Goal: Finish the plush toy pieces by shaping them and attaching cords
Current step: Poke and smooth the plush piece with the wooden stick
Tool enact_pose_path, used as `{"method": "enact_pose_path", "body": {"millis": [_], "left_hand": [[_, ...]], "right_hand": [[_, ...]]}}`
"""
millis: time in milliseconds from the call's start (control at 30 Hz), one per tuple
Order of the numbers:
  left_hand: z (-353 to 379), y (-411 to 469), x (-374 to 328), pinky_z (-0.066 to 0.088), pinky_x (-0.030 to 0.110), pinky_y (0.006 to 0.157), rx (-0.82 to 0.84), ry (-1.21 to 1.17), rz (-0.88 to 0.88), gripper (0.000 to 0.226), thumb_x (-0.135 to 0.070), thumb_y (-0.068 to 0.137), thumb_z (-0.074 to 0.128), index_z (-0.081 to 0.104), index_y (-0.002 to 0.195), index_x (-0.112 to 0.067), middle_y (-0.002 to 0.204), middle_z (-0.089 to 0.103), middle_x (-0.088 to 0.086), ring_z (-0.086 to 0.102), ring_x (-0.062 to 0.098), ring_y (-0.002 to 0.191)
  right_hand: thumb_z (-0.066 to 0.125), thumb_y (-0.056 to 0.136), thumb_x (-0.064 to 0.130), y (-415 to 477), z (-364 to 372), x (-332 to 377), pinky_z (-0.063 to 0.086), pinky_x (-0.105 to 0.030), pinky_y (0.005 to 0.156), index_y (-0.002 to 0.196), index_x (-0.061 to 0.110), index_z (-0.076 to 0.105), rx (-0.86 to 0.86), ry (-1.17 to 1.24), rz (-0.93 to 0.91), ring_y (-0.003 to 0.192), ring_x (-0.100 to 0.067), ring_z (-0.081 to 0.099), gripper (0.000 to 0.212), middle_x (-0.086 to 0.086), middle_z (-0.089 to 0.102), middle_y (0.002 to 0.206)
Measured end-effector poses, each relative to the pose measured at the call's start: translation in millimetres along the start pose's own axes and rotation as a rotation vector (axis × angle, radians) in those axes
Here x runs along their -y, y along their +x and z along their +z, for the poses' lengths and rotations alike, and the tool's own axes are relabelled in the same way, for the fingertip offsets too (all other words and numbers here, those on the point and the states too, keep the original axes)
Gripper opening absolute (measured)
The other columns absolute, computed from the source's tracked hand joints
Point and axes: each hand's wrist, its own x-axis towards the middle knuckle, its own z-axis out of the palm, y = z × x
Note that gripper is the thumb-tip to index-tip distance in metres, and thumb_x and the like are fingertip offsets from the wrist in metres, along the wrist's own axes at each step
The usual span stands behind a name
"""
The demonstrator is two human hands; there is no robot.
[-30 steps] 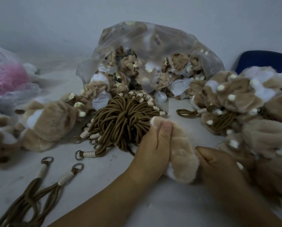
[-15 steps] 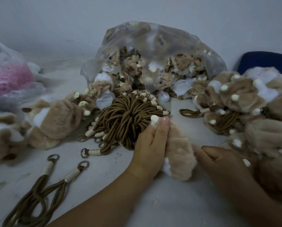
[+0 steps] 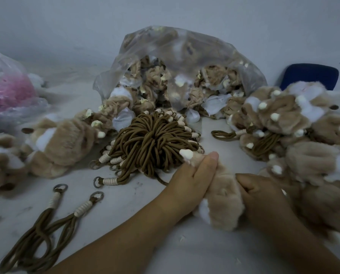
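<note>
While the left hand [image 3: 192, 186] grips the upper end of a tan plush piece [image 3: 224, 202] and the right hand [image 3: 263, 198] pinches its side, the piece rests low on the white table [image 3: 185, 244] between them. Two loose cords [image 3: 52, 220] lie off to the left, a bundle of brown cords [image 3: 151, 143] just beyond the left hand, and a clear bag [image 3: 177, 62] of plush behind
</note>
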Motion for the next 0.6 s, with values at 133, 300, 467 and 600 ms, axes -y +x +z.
{"method": "enact_pose_path", "body": {"millis": [133, 300, 467, 600], "left_hand": [[-2.3, 0.6, 3.5, 0.057, 0.036, 0.074, -0.076, -0.005, 0.043, 0.055, -0.070, 0.083, 0.045, 0.061, 0.082, -0.017, 0.074, 0.068, -0.001, 0.069, 0.015, 0.077], [-5.8, 4.2, 2.8, 0.054, 0.021, 0.070, -0.193, 0.006, 0.121, 0.036, -0.065, 0.086, 0.043, 0.058, 0.089, -0.031, 0.080, 0.065, -0.013, 0.062, 0.001, 0.076], [-6.1, 4.4, 0.0, 0.054, 0.023, 0.072, -0.252, -0.111, 0.144, 0.039, -0.057, 0.092, 0.040, 0.059, 0.085, -0.024, 0.077, 0.062, -0.003, 0.061, 0.006, 0.076], [-5.6, 4.8, -4.8, 0.052, 0.018, 0.069, -0.278, -0.204, 0.117, 0.042, -0.053, 0.097, 0.038, 0.062, 0.078, -0.024, 0.072, 0.063, -0.011, 0.062, 0.003, 0.073]], "right_hand": [[0.049, 0.090, 0.037, 2.4, 3.9, 0.1, 0.041, -0.034, 0.056, 0.060, 0.011, 0.054, 0.012, 0.056, 0.133, 0.052, -0.014, 0.049, 0.040, -0.005, 0.052, 0.054], [0.044, 0.083, 0.054, 1.4, -2.2, 2.9, 0.035, -0.034, 0.048, 0.064, 0.021, 0.046, -0.048, 0.011, 0.148, 0.049, -0.012, 0.045, 0.038, 0.004, 0.042, 0.048], [0.033, 0.076, 0.082, 1.9, -1.9, -0.8, 0.040, -0.037, 0.047, 0.064, 0.012, 0.042, -0.043, 0.022, 0.187, 0.042, -0.020, 0.046, 0.071, -0.005, 0.037, 0.049], [0.034, 0.069, 0.079, 0.8, -3.2, -1.4, 0.032, -0.028, 0.041, 0.060, 0.012, 0.042, -0.068, 0.085, 0.150, 0.035, -0.009, 0.041, 0.069, 0.000, 0.033, 0.043]]}}
